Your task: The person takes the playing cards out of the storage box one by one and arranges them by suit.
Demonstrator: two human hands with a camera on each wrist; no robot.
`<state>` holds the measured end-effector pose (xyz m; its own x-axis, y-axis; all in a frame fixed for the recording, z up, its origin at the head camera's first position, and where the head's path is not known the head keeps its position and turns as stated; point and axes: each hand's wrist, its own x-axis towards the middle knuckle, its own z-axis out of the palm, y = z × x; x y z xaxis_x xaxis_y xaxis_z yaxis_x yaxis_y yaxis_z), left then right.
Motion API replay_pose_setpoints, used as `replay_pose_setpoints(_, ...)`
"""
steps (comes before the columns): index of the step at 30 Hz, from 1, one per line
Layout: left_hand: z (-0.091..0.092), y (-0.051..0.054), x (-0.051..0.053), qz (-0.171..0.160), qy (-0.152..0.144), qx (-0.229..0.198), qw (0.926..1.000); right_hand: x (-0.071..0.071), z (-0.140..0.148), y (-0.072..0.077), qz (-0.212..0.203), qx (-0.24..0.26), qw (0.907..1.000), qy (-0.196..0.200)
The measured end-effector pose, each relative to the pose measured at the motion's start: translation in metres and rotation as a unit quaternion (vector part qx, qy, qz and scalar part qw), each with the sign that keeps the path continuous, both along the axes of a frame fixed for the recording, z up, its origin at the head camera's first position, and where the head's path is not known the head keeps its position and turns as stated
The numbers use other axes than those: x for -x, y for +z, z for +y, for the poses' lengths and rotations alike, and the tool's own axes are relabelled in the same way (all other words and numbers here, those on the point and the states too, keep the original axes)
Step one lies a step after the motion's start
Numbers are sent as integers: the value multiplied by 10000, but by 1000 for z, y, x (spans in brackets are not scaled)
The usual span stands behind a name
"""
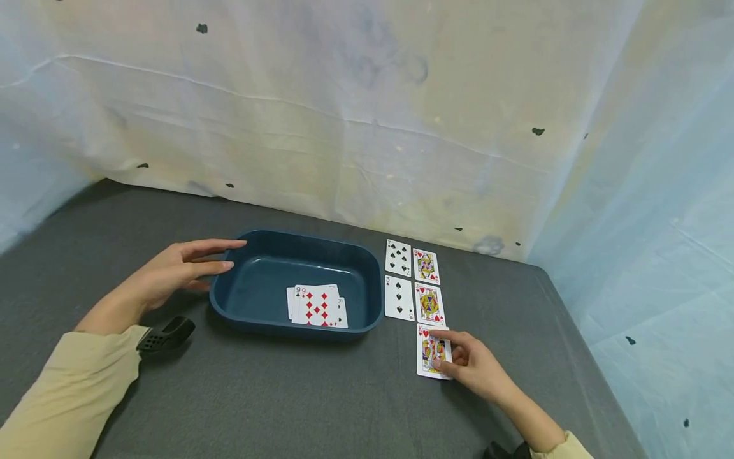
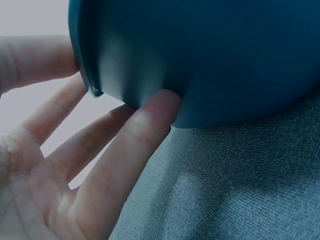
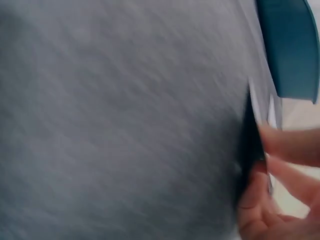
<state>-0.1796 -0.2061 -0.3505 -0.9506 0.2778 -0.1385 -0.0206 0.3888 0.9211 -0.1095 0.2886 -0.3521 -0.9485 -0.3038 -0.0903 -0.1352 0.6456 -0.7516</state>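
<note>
At the left end of the dark blue bin (image 1: pixel 297 330), my left hand (image 1: pixel 166 274) touches the rim and outer wall with nearly straight fingers; in the left wrist view its fingers (image 2: pixel 150 117) rest against the bin (image 2: pixel 225 60). My right hand (image 1: pixel 478 370) pinches the king of hearts (image 1: pixel 426 363), right of the bin and below the jack of hearts (image 1: pixel 429 305). In the right wrist view, the card (image 3: pixel 250 145) is seen nearly edge-on, tilted, between the right hand's (image 3: pixel 285 185) thumb and fingers.
A seven of spades (image 1: pixel 398 257), queen of hearts (image 1: pixel 426 266) and three of spades (image 1: pixel 399 298) lie face up beside the bin. Inside it, a nine of diamonds (image 1: pixel 315 306) overlaps other cards. Patterned cloth (image 1: pixel 344 127) hangs behind the grey table (image 1: pixel 287 395).
</note>
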Motion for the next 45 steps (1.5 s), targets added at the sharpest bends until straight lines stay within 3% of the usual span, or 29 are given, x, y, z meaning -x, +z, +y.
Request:
replay_pose_setpoints(5,1,1,-1,16,13,13,10000,4,4,5,510,-857,9937,507)
replay_pose_setpoints(9,1,2,-1,43,-11,-14,10000,3,4,6,953,-1385,9845,506)
replay_pose_setpoints(16,0,2,0,44,-11,-29,10000,2,1,6,795,-1485,9857,73)
replay_pose_setpoints(23,0,1,1,-15,-4,-69,10000,4,0,7,711,-1450,9868,140)
replay_pose_setpoints(28,0,2,0,12,-11,-45,10000,8,-6,17,703,-1059,9919,38)
replay_pose_setpoints(33,0,0,0,40,-18,-55,10000,24,-25,29,665,-600,9954,-328)
replay_pose_setpoints(39,0,-1,0,3,14,-86,10000,40,-57,39,844,427,9947,-401)
replay_pose_setpoints(45,2,-2,1,18,-7,-97,10000,51,-95,46,462,1115,9918,-416)
